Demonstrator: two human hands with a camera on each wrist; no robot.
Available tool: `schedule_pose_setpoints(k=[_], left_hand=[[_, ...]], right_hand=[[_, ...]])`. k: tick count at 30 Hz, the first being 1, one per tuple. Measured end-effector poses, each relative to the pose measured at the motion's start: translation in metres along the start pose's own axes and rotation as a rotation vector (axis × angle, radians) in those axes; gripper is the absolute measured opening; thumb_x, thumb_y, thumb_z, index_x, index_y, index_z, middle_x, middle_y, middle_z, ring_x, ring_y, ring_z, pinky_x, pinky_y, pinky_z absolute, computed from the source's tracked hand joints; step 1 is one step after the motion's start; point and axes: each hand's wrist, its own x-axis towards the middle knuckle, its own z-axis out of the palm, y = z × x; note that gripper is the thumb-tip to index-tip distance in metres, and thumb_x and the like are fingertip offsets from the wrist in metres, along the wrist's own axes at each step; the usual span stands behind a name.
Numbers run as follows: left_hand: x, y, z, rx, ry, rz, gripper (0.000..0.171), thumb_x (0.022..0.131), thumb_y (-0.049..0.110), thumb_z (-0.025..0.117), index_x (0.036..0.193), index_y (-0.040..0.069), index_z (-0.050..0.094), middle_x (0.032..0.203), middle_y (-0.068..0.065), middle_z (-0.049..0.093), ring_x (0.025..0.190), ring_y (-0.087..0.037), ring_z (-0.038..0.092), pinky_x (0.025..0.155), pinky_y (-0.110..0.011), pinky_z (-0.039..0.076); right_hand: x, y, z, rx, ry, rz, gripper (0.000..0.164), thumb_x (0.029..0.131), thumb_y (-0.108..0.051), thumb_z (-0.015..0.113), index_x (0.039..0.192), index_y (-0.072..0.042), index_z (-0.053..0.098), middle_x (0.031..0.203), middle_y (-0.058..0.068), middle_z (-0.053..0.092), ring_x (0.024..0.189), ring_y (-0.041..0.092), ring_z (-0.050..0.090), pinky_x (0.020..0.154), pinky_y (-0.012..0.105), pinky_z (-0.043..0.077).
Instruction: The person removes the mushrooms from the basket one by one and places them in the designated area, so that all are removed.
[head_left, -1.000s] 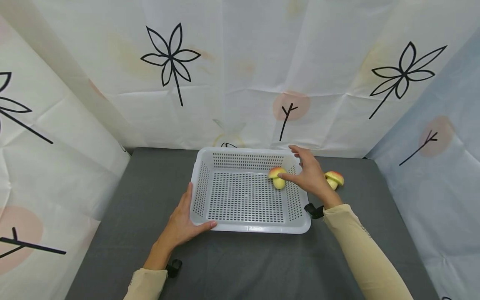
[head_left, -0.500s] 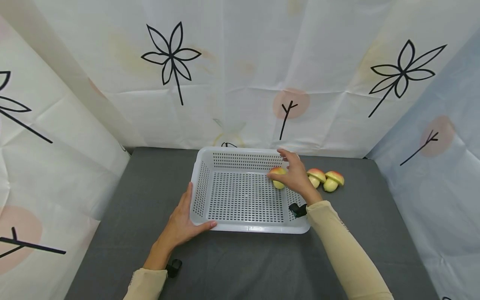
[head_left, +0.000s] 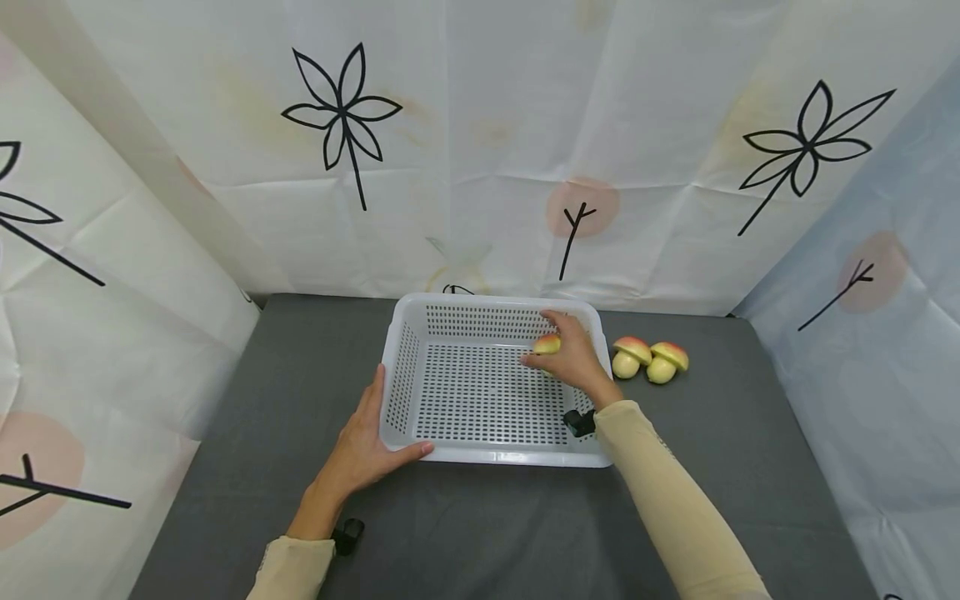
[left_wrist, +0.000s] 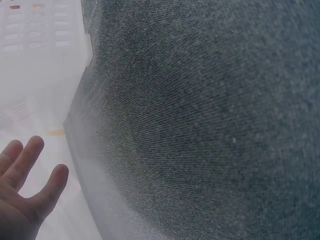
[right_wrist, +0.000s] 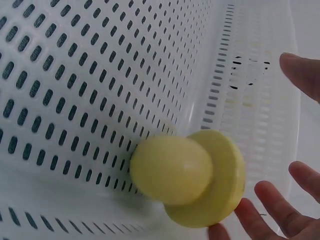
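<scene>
A white perforated plastic basket [head_left: 480, 454] stands on the grey cloth. My left hand [head_left: 366, 442] rests against its left side, fingers straight, thumb on the front rim. Inside the basket, near its right end, lies a toy mushroom [head_left: 547, 343] with a yellow stem and a red-and-yellow cap. My right hand [head_left: 572, 354] reaches over it and hides most of it in the head view. In the right wrist view the mushroom [right_wrist: 172, 170] lies on its side. The spread fingertips [right_wrist: 250, 212] are right at its cap, and the thumb stands well apart.
Two similar mushrooms [head_left: 631, 357] [head_left: 666, 362] lie side by side on the cloth, right of the basket. Behind and at both sides hang white fabric walls [head_left: 480, 150] printed with black leaf outlines.
My right hand has moved left from the basket's right rim to over the mushroom inside, which has shifted slightly left. Both mushrooms outside now show fully. The left hand has stayed put.
</scene>
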Motion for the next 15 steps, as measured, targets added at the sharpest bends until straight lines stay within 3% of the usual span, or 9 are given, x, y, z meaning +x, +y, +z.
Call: schedule_pose_setpoints(k=[15], left_hand=[[0.0, 0.0, 0.0, -0.004, 0.002, 0.002, 0.135, 0.07, 0.056, 0.089, 0.165, 0.025, -0.002, 0.166, -0.008, 0.02, 0.139, -0.04, 0.038, 0.1, -0.071, 0.034]], right_hand=[[-0.001, -0.001, 0.012, -0.092, -0.105, 0.03, 0.088, 0.078, -0.021, 0.09, 0.151, -0.002, 0.043, 0.153, 0.022, 0.041, 0.139, 0.04, 0.04, 0.112, 0.054, 0.033]])
